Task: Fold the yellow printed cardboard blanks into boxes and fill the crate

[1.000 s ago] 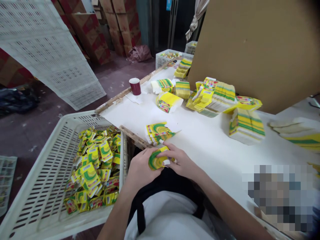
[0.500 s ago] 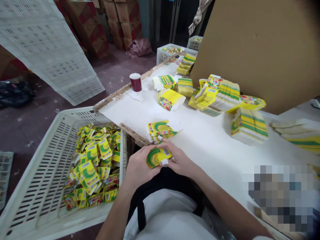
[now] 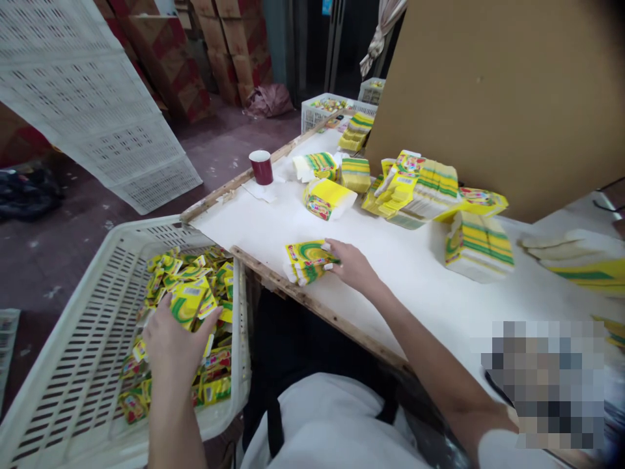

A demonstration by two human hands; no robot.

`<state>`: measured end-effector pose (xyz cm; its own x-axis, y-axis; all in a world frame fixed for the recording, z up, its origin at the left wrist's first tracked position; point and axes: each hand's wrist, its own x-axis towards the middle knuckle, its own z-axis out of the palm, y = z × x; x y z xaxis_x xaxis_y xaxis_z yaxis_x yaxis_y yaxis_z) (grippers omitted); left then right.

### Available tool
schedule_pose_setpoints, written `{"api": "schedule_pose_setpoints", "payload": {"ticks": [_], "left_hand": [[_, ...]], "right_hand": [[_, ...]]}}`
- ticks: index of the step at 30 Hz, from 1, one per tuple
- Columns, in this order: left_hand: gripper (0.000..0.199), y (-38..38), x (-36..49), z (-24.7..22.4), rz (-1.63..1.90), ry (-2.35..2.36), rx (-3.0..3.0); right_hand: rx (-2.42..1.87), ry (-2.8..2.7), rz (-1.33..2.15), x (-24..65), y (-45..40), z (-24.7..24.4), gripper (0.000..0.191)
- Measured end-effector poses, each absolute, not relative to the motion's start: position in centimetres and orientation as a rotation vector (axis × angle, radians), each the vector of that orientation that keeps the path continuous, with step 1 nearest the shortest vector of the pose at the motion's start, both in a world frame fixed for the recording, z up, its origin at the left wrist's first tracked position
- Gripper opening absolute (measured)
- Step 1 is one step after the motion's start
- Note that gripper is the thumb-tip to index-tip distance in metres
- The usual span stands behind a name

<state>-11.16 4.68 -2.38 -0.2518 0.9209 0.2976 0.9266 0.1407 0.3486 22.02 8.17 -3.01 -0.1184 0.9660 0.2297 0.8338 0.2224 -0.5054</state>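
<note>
My left hand (image 3: 173, 342) is over the white plastic basket (image 3: 63, 365), its thumb and fingers spread apart. Just beyond the fingertips is a yellow-and-green small carton (image 3: 188, 303) on the heap of similar cartons; whether the fingers still touch it, I cannot tell. My right hand (image 3: 350, 262) reaches over the white tabletop, thumb and fingers closed on the right edge of a flat yellow-and-green carton (image 3: 307, 251). That carton lies on top of a few others near the table's wooden edge.
Bundles of flat cartons (image 3: 481, 247) stand along the table's far side, before a large brown board (image 3: 498, 98). A dark red mug (image 3: 261, 168) is near the left edge. A white crate (image 3: 122, 98) leans at upper left. At lower right, an area is blurred out.
My hands have parted. The left went left and down to the basket with the folded carton; the right moved forward to the small pile on the table and took hold of a carton.
</note>
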Motion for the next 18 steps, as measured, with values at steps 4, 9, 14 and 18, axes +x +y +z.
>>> {"api": "schedule_pose_setpoints", "payload": {"ticks": [4,9,14,18], "left_hand": [[0.063,4.2,-9.2,-3.5,-1.000,-2.259,-2.300],[0.051,3.5,-3.9,-4.1,-1.359,-2.299,-2.811],[0.061,3.1,1.0,-3.1,-2.494,-2.098,-3.037],[0.044,3.3,3.8,-0.8,-3.764,-1.700,-1.949]], "right_hand": [[-1.650,-2.053,0.316,21.6,8.7,-3.5,0.044],[-1.642,-2.024,0.275,21.2,7.8,-2.0,0.045],[-1.388,-1.766,0.684,19.2,4.7,0.1,0.048],[-1.057,-1.603,1.215,15.9,1.5,0.3,0.048]]}}
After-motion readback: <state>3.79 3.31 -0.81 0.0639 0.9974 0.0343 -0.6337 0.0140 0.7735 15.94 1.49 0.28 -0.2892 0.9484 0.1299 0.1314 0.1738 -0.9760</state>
